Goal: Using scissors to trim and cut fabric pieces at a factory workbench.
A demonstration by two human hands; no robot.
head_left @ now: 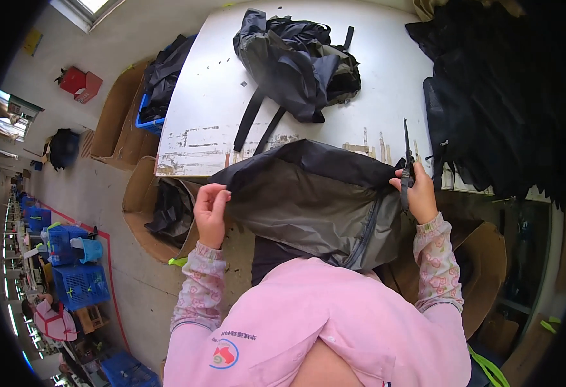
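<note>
A black and dark grey fabric bag piece (296, 193), with a zipper (365, 232) along its right side, spreads from the table's front edge down toward my lap. My right hand (419, 193) grips a pair of dark scissors (407, 145), blades pointing away from me. Its fingertips are at the fabric's upper right corner. At the left edge of the fabric, my left hand (211, 209) is closed with thumb and fingertips together. Whether cloth or a thread lies between them is too small to tell.
On the white table (205, 84) lies a heap of black and grey bags (296, 64) with loose straps. Black pieces (489, 103) are piled at the right. Cardboard boxes (138, 200) and a blue crate (151, 113) stand at the left; another cardboard box (483, 258) is below right.
</note>
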